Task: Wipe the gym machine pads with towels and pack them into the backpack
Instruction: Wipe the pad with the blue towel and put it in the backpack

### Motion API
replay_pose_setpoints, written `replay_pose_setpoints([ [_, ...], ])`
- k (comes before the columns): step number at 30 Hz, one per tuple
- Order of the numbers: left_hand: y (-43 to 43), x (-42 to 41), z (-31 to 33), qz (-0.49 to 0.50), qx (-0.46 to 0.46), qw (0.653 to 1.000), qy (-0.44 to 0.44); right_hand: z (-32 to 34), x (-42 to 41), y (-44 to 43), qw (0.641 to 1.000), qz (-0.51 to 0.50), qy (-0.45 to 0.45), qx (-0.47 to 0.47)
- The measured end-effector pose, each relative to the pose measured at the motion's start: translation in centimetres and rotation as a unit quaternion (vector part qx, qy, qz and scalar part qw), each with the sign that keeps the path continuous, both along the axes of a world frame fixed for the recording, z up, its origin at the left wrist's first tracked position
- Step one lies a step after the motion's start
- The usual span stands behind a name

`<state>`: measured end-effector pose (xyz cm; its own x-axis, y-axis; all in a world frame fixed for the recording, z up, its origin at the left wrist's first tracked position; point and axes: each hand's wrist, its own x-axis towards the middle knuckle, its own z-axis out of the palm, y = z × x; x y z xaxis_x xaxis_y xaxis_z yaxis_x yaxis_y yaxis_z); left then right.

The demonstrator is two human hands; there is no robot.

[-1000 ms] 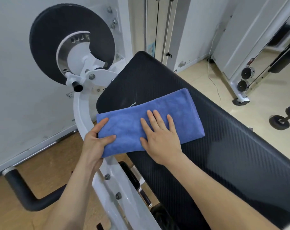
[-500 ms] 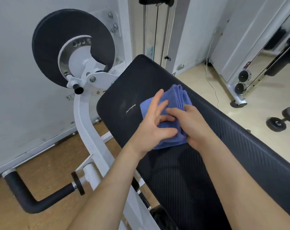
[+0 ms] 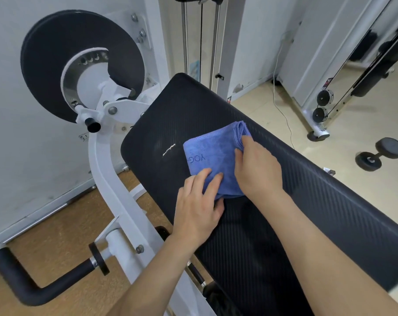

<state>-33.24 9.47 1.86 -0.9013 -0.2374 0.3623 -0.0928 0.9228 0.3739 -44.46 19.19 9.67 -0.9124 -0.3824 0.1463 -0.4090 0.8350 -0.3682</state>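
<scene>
So the blue towel [image 3: 212, 157] is folded into a thick little square and sits on the black machine pad [image 3: 307, 201], up toward the pad's far rounded end and a bit closer to its left edge than its right. There's some stitched lettering on the top face, reads like "YOG" upside down, the rest is under a finger.

Both hands are on it. The left hand [image 3: 199, 207] has the near corner of the towel: fingers curled over the top layer, thumb tucked at the edge underneath, so it's pinching that corner. The right hand [image 3: 258, 165] lies over the towel's right side with fingers bent down into the folded layers there, gripping the bundle at its edge. Both forearms reach in across the near part of the pad.

The pad itself has a carbon-weave look, with a small white mark [image 3: 168, 149] just left of the towel.

Off the pad's left edge there's the white frame [image 3: 106, 176] of the machine, with a big black round disc [image 3: 56, 53] up top and a black padded handle [image 3: 22, 283] down by the wooden floor. A dumbbell [image 3: 380, 153] lies on the floor well off the right side, and a white cable [image 3: 282, 106] trails along the wall back there.
</scene>
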Motion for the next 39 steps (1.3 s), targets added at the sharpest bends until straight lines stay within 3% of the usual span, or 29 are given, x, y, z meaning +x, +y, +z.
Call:
replay_pose_setpoints([
  [3, -0.8, 0.4, -0.4, -0.039, -0.039, 0.998, -0.006, -0.6, -0.1, 0.6, 0.996, -0.009, 0.06, 0.06],
  [9, -0.4, 0.8, 0.0, -0.056, -0.187, 0.976, -0.092, -2.0, -1.2, 1.6, 0.988, -0.028, 0.132, 0.073],
  [13, -0.3, 0.6, -0.1, -0.06, -0.228, 0.965, -0.117, -0.9, -0.9, 1.1, 0.99, -0.036, 0.096, 0.1],
  [18, -0.4, 0.6, 0.2, -0.063, -0.244, 0.963, -0.094, 1.1, -1.1, 1.0, 0.996, -0.029, -0.033, 0.074],
  [20, 0.3, 1.1, 1.1, -0.047, -0.197, 0.975, -0.096, 1.2, -0.3, 1.0, 0.997, 0.0, -0.043, 0.07],
  [22, 1.6, 2.3, 2.5, -0.039, -0.103, 0.982, -0.155, 0.8, 0.7, 1.2, 0.995, 0.049, -0.068, 0.051],
  [25, 2.4, 3.9, 3.4, -0.051, 0.088, 0.976, -0.191, 0.9, 1.2, 2.1, 0.975, 0.092, -0.2, -0.038],
  [28, 0.3, 3.5, 5.0, 0.033, 0.18, 0.982, -0.053, 1.3, 0.9, 3.3, 0.964, 0.109, -0.227, -0.082],
  [30, -1.4, 2.3, 6.3, 0.074, 0.212, 0.974, -0.014, 1.4, 1.3, 3.9, 0.966, 0.139, -0.204, -0.08],
  [32, -2.6, 0.6, 7.2, 0.043, 0.289, 0.954, -0.062, 1.6, 2.1, 4.2, 0.962, 0.177, -0.195, -0.075],
  [36, -3.5, -1.7, 8.7, -0.053, 0.441, 0.88, -0.167, 2.3, 3.1, 4.9, 0.942, 0.235, -0.218, -0.102],
  [39, -3.7, -2.1, 8.0, -0.075, 0.507, 0.845, -0.154, 3.2, 2.9, 5.7, 0.947, 0.224, -0.218, -0.074],
])
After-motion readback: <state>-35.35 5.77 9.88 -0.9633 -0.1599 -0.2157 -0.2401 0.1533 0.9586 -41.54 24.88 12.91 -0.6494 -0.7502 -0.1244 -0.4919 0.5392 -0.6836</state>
